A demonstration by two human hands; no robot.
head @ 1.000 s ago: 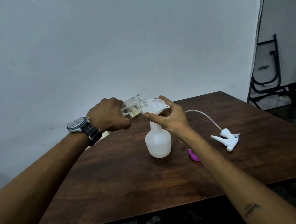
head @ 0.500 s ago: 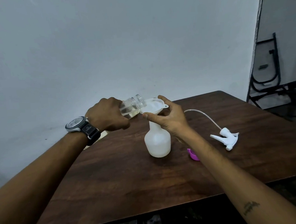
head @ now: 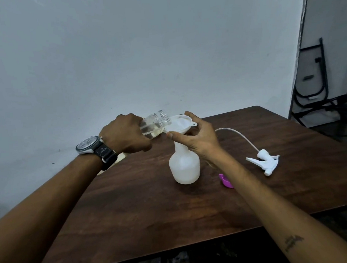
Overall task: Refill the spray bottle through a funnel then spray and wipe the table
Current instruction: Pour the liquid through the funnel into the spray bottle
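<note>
A white spray bottle point(head: 184, 167) stands upright near the middle of the dark wooden table point(head: 145, 210), with a white funnel point(head: 179, 124) set in its neck. My right hand point(head: 197, 139) grips the funnel just under its rim. My left hand point(head: 126, 134), with a watch on the wrist, holds a clear jar point(head: 155, 124) tilted on its side, mouth at the funnel's left rim, with some clear liquid inside. The white spray head point(head: 265, 162) with its thin tube lies on the table to the right.
A purple lid point(head: 225, 181) lies partly hidden behind my right forearm. A pale cloth point(head: 119, 157) peeks out behind my left wrist at the table's back edge. A grey wall runs close behind. Black folded chairs point(head: 317, 102) stand at the far right.
Almost nothing differs; the jar stays tilted at the funnel's rim and both hands keep their grip, with only a slight shift of the view.
</note>
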